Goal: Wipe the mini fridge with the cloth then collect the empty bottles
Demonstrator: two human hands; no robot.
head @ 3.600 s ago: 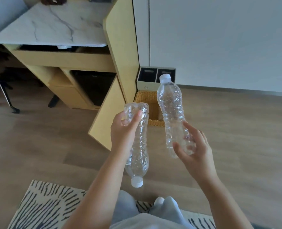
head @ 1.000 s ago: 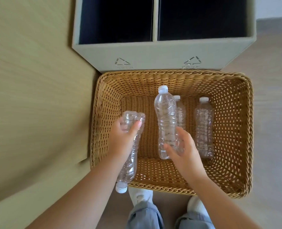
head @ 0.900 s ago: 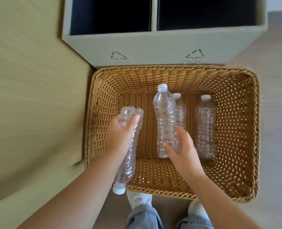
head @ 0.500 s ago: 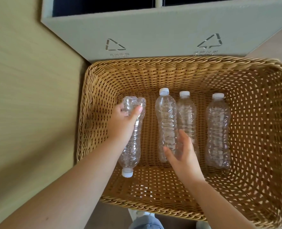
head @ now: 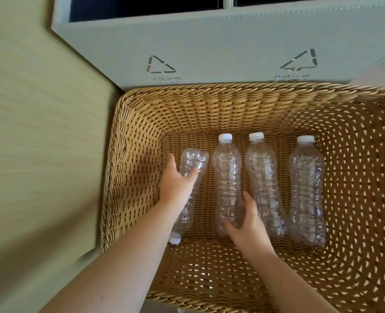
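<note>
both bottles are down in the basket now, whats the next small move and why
Probably open both hands and lift them out: the left hand and right hand each hold a bottle lying on the wicker basket floor beside two others.

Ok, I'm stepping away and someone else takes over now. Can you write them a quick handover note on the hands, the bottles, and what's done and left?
Left hand: gripping the cap-toward-you bottle low at the left of the wicker basket.
Right hand: gripping the second bottle, cap pointing away, low in the basket.
Already lying in the basket: third bottle and fourth bottle, side by side, caps away.
Done: all four empty bottles in view have reached the basket.
Left: release both held bottles and withdraw. The mini fridge and cloth are out of view, so the wiping can't be confirmed.
</note>
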